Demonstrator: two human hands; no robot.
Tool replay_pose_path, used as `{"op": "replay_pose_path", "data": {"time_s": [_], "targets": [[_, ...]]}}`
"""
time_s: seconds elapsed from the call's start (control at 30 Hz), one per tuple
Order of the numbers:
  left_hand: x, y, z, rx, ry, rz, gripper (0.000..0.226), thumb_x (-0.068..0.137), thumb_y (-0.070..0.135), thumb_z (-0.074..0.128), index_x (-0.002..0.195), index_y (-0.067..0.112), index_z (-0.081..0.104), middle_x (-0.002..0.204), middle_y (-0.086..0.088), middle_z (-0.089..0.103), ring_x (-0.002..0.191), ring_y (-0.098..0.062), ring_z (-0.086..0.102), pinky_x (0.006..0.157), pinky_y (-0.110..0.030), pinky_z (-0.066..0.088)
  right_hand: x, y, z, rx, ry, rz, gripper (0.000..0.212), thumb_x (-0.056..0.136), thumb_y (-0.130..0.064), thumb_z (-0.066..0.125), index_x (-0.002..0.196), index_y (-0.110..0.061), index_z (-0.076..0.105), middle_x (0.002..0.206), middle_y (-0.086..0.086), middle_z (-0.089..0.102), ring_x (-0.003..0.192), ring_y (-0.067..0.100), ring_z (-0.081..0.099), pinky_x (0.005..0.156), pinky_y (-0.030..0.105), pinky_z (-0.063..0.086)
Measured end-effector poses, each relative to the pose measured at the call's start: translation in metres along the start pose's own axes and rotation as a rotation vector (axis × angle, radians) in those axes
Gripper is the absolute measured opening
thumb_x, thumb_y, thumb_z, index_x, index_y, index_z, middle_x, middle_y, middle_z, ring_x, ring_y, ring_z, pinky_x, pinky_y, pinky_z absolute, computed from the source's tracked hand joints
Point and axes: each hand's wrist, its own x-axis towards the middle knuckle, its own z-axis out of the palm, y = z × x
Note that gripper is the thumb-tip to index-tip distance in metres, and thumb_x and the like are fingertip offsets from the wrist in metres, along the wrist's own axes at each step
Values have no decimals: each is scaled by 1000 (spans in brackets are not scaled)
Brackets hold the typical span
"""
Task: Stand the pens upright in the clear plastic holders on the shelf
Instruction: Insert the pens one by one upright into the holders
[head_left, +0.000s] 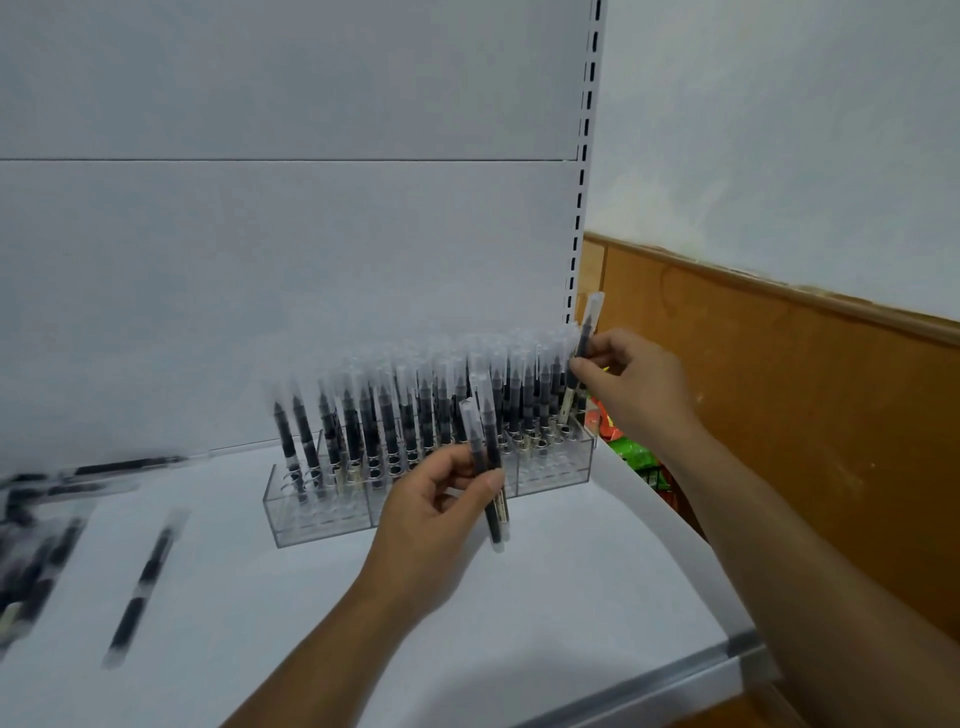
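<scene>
head view: the step in hand is seating one pen (589, 325). the right hand (631, 387) pinches its dark barrel between thumb and fingertips, and its grip holds the pen nearly upright, with the holders (317, 519) just below the grip at their far right end. the left hand (436, 514) has its grip curled round two spare pens (491, 462), caps up, right in front of the rows (395, 415) already standing. next, i judge, the pen must drop straight down into a free hole without knocking its neighbours. the pens are slim and black with frosted clear caps; the holders are rigid clear boxes with drilled tops. well left of the left grip, a loose pen (148, 571) and a blurred heap (31, 551) lie on the smooth white shelf (519, 597).
</scene>
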Motion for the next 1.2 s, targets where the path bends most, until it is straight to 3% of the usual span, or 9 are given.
{"op": "replay_pose_path", "data": {"time_s": [0.37, 0.57, 0.7, 0.8, 0.97, 1.13, 1.2], "targets": [[2, -3, -1, 19, -8, -1, 21, 75, 42, 68, 95, 36, 73, 87, 3, 69, 80, -11, 64, 76, -21, 53, -5, 7, 8, -284, -255, 63, 13, 88, -40, 67, 83, -30, 60, 78, -14, 60, 68, 4, 50, 54, 24, 34], [1, -1, 0, 17, -4, 2, 20, 73, 41, 68, 93, 37, 73, 84, 6, 69, 79, -9, 63, 79, -21, 55, -14, 4, 0, -272, -233, 73, 8, 89, -38, 67, 90, -30, 66, 81, -16, 63, 76, 5, 56, 59, 26, 44], [1, 2, 1, 6, 12, 4, 18, 74, 38, 69, 90, 33, 73, 79, 10, 68, 74, -4, 61, 72, -16, 51, -37, -2, -4, -36, -136, 38, 7, 89, -37, 66, 83, -34, 69, 78, -18, 65, 76, 3, 60, 63, 24, 50], [0, 3, 1, -18, 31, 8, 13, 78, 30, 70, 90, 28, 73, 76, 11, 67, 70, -2, 60, 68, -14, 49, -59, -21, 2, 236, -314, -27, 15, 88, -44, 63, 86, -32, 73, 81, -10, 68, 74, 7, 62, 64, 26, 53], [-4, 8, -4, 36, 18, 46, 15, 86, 20, 69, 97, 30, 72, 83, 8, 71, 71, 1, 61, 64, -11, 48, -71, -43, 16, 284, -366, -112, 4, 85, -30, 72, 88, -32, 73, 81, -16, 68, 74, 7, 62, 63, 20, 52], [-7, 15, -12, 48, 90, 36, 14, 86, 22, 71, 100, 27, 72, 90, 3, 71, 83, -15, 65, 73, -29, 56, -71, -60, 23, 338, -356, -124, 10, 83, -20, 74, 85, -29, 71, 78, -10, 68, 67, 5, 58, 60, 19, 48], [-8, 20, -17, 72, 100, 64, 14, 87, 19, 70, 100, 26, 71, 89, 4, 71, 82, -13, 65, 73, -27, 55, -70, -68, 26, 371, -349, -127, 9, 83, -19, 75, 86, -27, 71, 75, -4, 67, 64, 6, 55, 57, 21, 46]]}}
